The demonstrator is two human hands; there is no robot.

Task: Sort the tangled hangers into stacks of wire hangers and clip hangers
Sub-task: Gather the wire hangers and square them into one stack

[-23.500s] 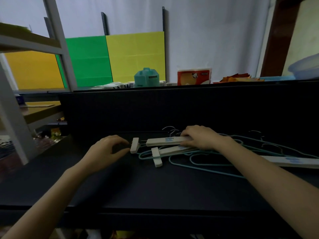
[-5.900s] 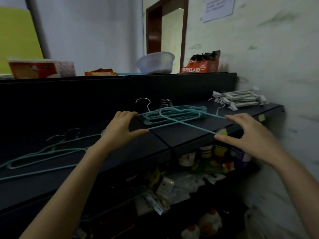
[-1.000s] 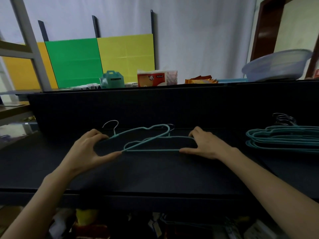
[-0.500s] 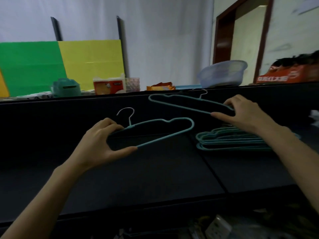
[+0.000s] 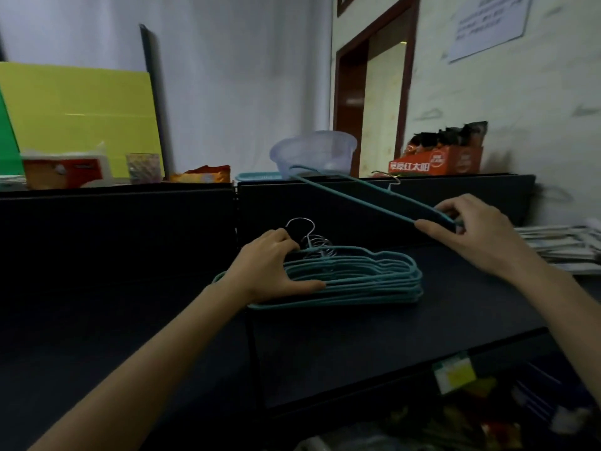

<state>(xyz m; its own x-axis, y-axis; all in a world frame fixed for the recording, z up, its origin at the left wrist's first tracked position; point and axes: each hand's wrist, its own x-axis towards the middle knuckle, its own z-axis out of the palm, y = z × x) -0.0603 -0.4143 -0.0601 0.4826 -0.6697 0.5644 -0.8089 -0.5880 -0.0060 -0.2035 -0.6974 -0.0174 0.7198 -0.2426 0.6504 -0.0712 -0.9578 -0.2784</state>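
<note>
Left hand has moved onto teal wire hanger stack, its hanger now on top.
Stack flat on matte black shelf, left fingers curled over it; right hand pinches one thin teal wire hanger raised above; pale clip hanger pile far right.

The stack of wire hangers under my left hand is teal, with bare silver hooks. The single hanger in my right hand is the same teal, its hook silver too. The bench beneath is matt black, as is its back panel. Behind stands a yellow board with a sliver of green board at the edge. The basin is translucent pale blue, the carton orange with white lettering, the door frame dark reddish brown, the wall whitish grey.
</note>
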